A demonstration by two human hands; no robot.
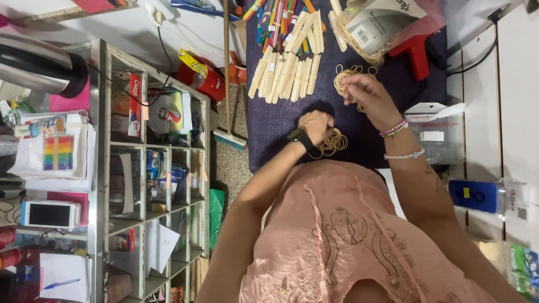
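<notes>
1. Left hand (316,124) is curled into a closed fist, fingers tucked under; it rests on a loose pile of tan rubber bands (332,142) near the near edge of the dark purple mat (275,120). Can't tell whether any band is actually pinched inside the fist.
2. Black wristband (301,138) sits on the left wrist.
3. Right hand (368,94) has fingers bent and pinched together at the tips, over a second heap of rubber bands (347,76) lying further up the mat, toward its middle. It looks like it grips a band or two; the exact grip is too small to tell.
4. Pink and white bead bracelets (394,129) circle the right wrist, another white one (405,154) lower on the forearm.
5. The two band heaps are near each other but apart, both right of the mat's centre.
6. Bundles of plain wooden craft sticks (286,70) lie in a row at the far-left part of the mat, just beyond the hands.
7. Coloured craft sticks (275,19) lie at the mat's far edge.
8. An opened bag (379,25) with more bands spilling out sits at the far-right corner; a red tool (414,51) is just beside it.
9. Metal shelf unit (151,168) stands left of the mat, crammed with boxes and papers.
</notes>
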